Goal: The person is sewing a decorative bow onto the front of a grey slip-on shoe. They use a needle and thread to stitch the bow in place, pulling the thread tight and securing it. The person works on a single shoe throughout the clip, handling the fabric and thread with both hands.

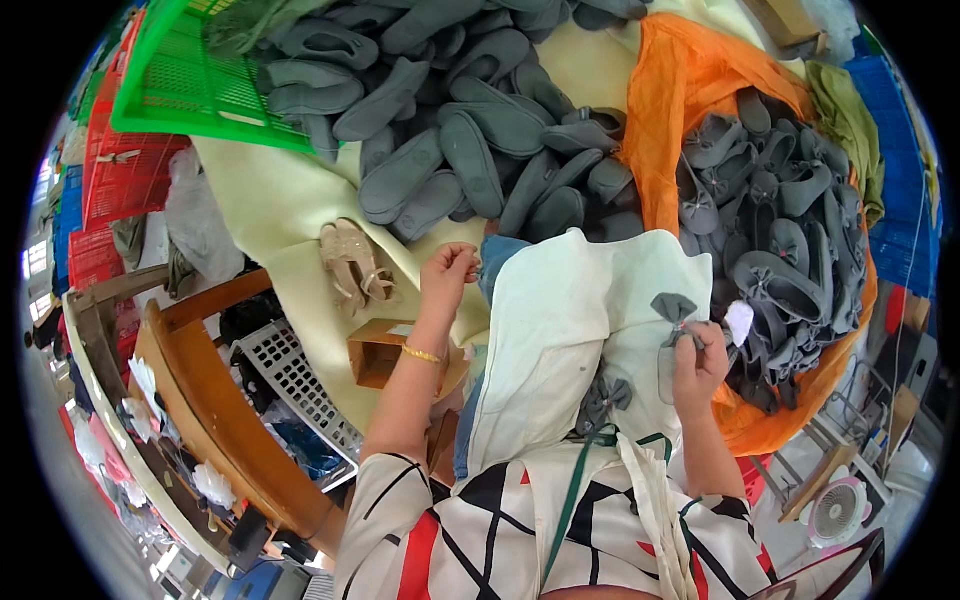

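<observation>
Grey felt everywhere you look: soft, flat, oval slipper uppers (470, 110) heaped in the upper middle of the frame, and a second heap of slippers with bows (785, 230) filling an orange cloth sack (680, 90) at the right.

Just right of centre, the right hand (698, 362) is closed around a small grey bow (672, 308), pinching it upright by its knot, with what looks like a clear thin piece under the fingers. A white scrap (739, 320) sits just beside that hand. Another grey bow (603, 393) lies lower down on the cream cloth (560, 330) draped over the lap, smooth and slightly stained.

The left hand (447, 272), at centre, has its fingertips drawn together in a pinch; what they hold is too small to tell. A gold bangle (421, 354) rings that wrist.

A pale yellow sheet (270, 200) spreads under the slipper pile, with a pair of beige strappy sandals (355, 265) lying on it at centre left. Below them stands an open cardboard box (380, 350), and beside it a white plastic lattice crate (300, 385) against a curved wooden frame (200, 390). A green mesh basket (190, 70) and red crates (125, 170) crowd the upper left; blue crates (905, 190) line the right edge. A small white fan (838, 512) sits at lower right.
</observation>
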Demonstrator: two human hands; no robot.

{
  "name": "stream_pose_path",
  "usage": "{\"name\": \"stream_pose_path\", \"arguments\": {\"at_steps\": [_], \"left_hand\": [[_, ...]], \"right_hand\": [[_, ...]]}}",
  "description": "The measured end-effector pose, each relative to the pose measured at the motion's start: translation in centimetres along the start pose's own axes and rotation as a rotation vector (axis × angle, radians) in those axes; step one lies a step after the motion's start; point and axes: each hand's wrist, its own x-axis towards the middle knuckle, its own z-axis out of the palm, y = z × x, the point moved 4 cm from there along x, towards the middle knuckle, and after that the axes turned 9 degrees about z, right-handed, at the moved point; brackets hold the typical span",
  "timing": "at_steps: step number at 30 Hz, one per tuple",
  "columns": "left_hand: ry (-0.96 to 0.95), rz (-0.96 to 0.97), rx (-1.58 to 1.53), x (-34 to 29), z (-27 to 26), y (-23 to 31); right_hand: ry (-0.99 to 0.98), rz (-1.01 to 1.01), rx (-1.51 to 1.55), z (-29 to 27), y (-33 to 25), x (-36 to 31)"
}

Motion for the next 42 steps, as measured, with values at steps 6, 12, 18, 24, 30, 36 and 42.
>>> {"name": "stream_pose_path", "arguments": {"at_steps": [6, 12, 18, 24, 30, 36, 42], "left_hand": [[-0.202, 0.123, 0.437, 8.8, 2.6, -8.6], [-0.569, 0.703, 0.728, 11.7, 14.1, -1.5], [-0.786, 0.945, 1.224, 12.6, 19.7, -2.4], [-0.866, 0.797, 1.285, 11.6, 15.3, 2.4], [-0.368, 0.891, 0.664, 5.4, 10.0, 18.3], [-0.342, 1.329, 0.627, -12.7, 6.3, 25.7], [-0.690, 1.429, 1.120, -27.2, 2.7, 19.2]], "right_hand": [[0.002, -0.068, -0.106, 0.0, 0.8, 0.4], [0.072, -0.203, -0.270, 0.8, -1.0, 2.3], [0.067, -0.197, -0.254, 0.7, -1.0, 2.4], [0.092, -0.171, -0.185, 0.6, -1.3, 1.9], [0.122, -0.149, -0.045, 0.6, -1.0, 1.3], [0.181, 0.256, 0.491, 0.0, 0.2, 0.4], [0.110, 0.297, 0.590, 0.6, -1.1, -2.5]]}}
